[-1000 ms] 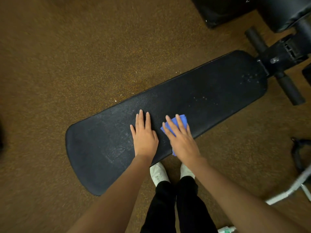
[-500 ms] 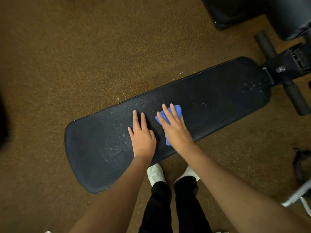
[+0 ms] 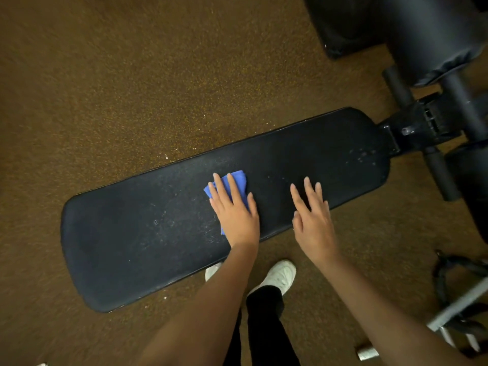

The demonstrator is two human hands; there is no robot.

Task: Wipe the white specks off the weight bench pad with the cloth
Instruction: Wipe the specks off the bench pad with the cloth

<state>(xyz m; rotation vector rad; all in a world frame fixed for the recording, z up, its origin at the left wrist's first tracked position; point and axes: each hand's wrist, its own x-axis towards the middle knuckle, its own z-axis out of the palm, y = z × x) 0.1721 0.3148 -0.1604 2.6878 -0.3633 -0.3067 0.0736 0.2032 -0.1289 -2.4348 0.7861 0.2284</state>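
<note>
With the left hand [image 3: 233, 215] spread flat on the cloth [image 3: 232, 182] and the right hand [image 3: 313, 220] spread empty, specks [image 3: 365, 155] at the far end of the bench [image 3: 118, 233] could be missed.

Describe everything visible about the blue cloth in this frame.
The blue cloth is a small, soft-looking piece of fabric, bunched or folded rather than spread flat. It lies near the middle of the black bench pad. The left hand presses flat on it, fingers spread, covering most of it; blue shows past the fingertips and at the hand's left edge. The right hand is apart from it, to the right.
</note>
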